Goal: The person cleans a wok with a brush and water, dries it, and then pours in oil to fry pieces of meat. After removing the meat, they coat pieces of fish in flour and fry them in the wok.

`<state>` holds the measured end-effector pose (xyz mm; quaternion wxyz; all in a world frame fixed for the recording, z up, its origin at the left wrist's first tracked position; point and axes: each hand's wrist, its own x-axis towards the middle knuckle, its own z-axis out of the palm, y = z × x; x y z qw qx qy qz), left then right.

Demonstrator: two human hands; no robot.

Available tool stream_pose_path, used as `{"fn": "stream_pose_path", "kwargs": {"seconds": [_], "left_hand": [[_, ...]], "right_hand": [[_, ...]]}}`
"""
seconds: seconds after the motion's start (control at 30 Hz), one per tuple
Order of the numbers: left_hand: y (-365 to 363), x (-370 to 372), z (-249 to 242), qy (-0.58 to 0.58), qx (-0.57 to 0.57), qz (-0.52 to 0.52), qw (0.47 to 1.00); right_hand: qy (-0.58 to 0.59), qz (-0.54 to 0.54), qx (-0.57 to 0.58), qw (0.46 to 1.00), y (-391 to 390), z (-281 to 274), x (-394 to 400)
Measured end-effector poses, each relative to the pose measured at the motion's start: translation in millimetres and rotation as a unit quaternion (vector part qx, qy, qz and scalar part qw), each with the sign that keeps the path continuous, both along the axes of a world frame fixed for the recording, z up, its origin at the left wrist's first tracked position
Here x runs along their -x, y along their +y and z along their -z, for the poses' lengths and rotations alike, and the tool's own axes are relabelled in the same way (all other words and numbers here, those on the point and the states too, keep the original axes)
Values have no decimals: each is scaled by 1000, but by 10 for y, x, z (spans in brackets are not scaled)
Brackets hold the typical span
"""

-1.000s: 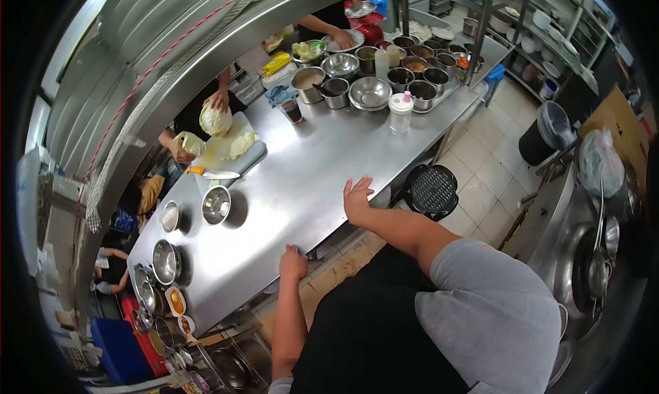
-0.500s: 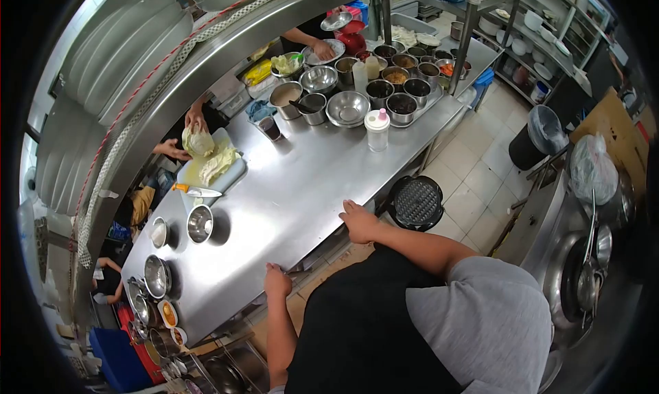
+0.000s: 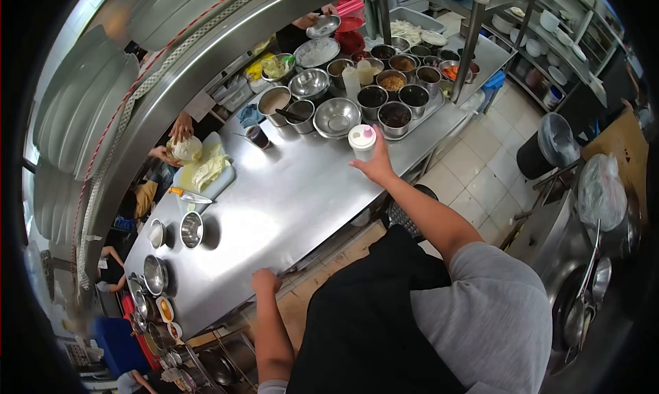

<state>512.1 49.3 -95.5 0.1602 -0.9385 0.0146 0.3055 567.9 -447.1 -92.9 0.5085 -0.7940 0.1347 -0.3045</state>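
My right hand [image 3: 375, 162] is wrapped round a whitish plastic bottle [image 3: 361, 137] with a white lid and a small pink cap. The bottle stands upright at the right part of the steel table [image 3: 274, 209], in front of a wide metal bowl [image 3: 337, 117] and a pot of dark sauce [image 3: 395, 118]. My left hand [image 3: 266, 282] is closed in a loose fist at the table's near edge, with nothing visible in it.
Across the table another person's hands [image 3: 180, 134] hold a cabbage [image 3: 186, 149] by a cutting board [image 3: 223, 178] with a knife [image 3: 191, 195]. Bowls [image 3: 192, 229] stand at the left, several sauce pots [image 3: 401, 64] at the back right. A bin [image 3: 539, 154] stands on the floor.
My right hand has moved from the table edge up to the bottle and taken hold of it. My left hand stays near the edge. The other person has turned the cabbage.
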Motion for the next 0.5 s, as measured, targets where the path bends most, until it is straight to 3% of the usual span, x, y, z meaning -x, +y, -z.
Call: {"fn": "stream_pose_path", "kwargs": {"seconds": [0.13,0.17,0.27,0.37,0.5], "left_hand": [[-164,-85,-105,20,-28,-6,999],[-165,-98,-95,34,-42,-5,999],[-134,-25,-141,18,-30,-24,999],[256,-51,264,38,-19,-30,999],[42,76,-30,12,-4,-113,993]], "right_hand": [[18,-77,-22,997,-170,368,-158],[16,-36,10,999,-141,444,-102],[67,-66,45,995,-263,1065,-128],[41,-26,38,998,-157,737,-45],[89,-59,36,994,-167,616,-59]]}}
